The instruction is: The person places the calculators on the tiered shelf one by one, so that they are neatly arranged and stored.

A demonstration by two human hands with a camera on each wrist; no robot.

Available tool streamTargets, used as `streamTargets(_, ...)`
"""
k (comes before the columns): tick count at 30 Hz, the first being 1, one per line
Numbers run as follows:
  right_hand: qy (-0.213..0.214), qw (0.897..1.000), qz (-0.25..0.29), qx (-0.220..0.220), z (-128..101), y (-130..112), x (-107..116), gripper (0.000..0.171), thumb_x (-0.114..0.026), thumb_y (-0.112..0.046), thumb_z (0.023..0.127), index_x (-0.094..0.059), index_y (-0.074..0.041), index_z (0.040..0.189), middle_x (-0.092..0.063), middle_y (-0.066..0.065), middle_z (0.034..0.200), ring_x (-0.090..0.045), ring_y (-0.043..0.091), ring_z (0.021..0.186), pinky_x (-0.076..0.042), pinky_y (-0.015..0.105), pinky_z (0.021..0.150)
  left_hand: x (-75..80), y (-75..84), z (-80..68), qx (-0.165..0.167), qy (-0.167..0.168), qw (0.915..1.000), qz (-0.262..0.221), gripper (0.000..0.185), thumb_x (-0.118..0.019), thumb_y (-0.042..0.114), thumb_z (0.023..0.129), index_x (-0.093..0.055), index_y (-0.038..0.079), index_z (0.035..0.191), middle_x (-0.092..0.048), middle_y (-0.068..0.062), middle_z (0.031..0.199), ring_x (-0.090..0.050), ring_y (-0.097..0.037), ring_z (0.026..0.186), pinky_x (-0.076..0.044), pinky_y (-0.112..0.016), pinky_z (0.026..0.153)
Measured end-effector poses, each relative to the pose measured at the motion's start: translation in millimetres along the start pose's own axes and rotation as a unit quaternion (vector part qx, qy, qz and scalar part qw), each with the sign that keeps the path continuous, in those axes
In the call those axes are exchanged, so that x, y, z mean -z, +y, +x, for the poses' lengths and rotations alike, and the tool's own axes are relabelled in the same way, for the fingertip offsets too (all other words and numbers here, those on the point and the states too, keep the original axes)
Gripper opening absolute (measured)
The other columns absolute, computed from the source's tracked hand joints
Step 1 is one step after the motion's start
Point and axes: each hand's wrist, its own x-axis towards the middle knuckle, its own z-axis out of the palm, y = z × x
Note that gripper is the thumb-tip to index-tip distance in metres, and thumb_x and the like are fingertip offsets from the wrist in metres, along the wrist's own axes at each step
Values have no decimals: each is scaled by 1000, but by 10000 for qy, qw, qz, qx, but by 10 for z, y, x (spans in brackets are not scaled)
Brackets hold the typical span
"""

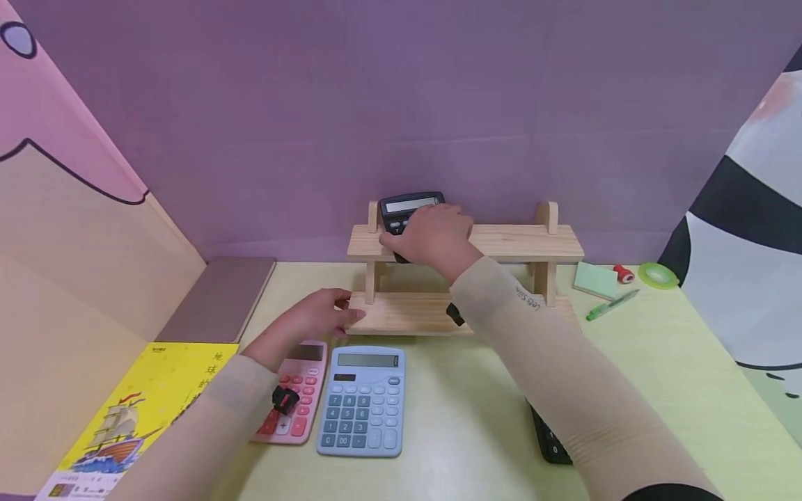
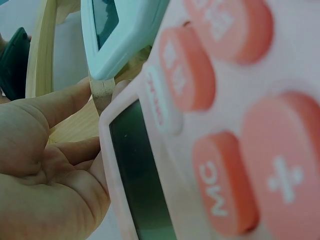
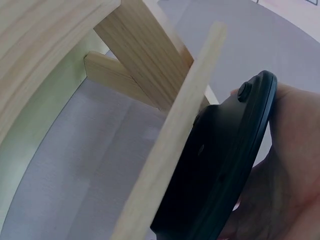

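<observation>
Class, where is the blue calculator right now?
In the head view, the blue calculator lies on the table before the wooden shelf, just right of the pink calculator.

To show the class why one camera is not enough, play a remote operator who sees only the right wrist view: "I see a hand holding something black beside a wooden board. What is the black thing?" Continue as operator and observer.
Observer: It is a black calculator; the head view shows its display.
Operator: And where is the left hand?
Observer: At the left end of the lower board of the two-tier shelf, in the head view.
Operator: What lies on the table in front of that shelf?
Observer: A blue calculator lies face up there, with a pink calculator just to its left.
</observation>
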Motion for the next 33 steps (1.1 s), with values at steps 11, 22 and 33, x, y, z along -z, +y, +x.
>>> streamTargets(11,128,9997,-102,-175,51,-104,-19,95,-30,-90,93,-67,-11,132,-61,14,131,-56,28,103,-54,45,75,13,7,61,-33,38,10000,-5,65,-70,37,105,-48,5,157,-62,-16,134,-74,-23,96,-63,-41,97)
streamTargets(22,32,9974,-595,-402,68,-324,-8,103,-16,-91,96,-62,-17,152,-37,33,168,-70,28,95,-59,39,65,57,-6,40,-29,90,9999,88,68,-70,38,104,-46,4,158,-61,-17,136,-74,-23,97,-62,-43,99)
streamTargets(33,-23,9947,-915,-461,0,-329,11,112,-11,-92,94,-51,-11,160,-36,30,169,-70,22,74,-58,34,62,50,2,45,101,96,9999,26,73,-71,40,104,-42,4,161,-59,-19,143,-74,-24,100,-59,-49,106)
